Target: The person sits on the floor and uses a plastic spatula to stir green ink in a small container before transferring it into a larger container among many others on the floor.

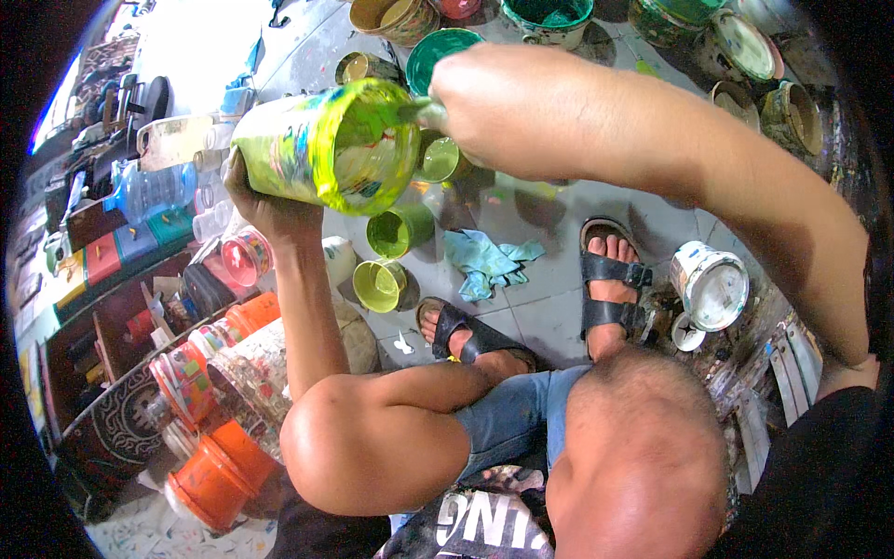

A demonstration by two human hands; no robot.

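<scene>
Grey floor tiles (pixel 549 321), spotted with paint, fill the middle of a cluttered room seen from above. Left of upper centre is a bucket (pixel 298 154), tipped on its side and held above the floor, its open mouth facing right. Bright yellow-green paint coats its rim and streaks its inside and outer wall.

The left hand (pixel 265 207) supports the bucket from below at its left end, its grip spread around the wall. The right hand (pixel 463 104), reaching across from the right edge of the frame, is closed in a fist at the bucket's mouth. Its grip is narrow, around a paint-smeared tool (pixel 416 112) that points into the opening; the exact kind of tool cannot be told.

Just below and right of the bucket stand small green-coated cups (pixel 400 231). Near the centre, a crumpled light-blue cloth (pixel 484 264) lies on the tiles, beside feet in black strapped sandals (pixel 615 275). Bare knees and blue shorts (pixel 507 415) take up the lower centre.

Farther out, a white tub (pixel 710 287) lies at right, and paint buckets (pixel 549 35) line the top edge. At left are a clear blue jug (pixel 154 191) and, lower down, orange pots (pixel 222 473).
</scene>
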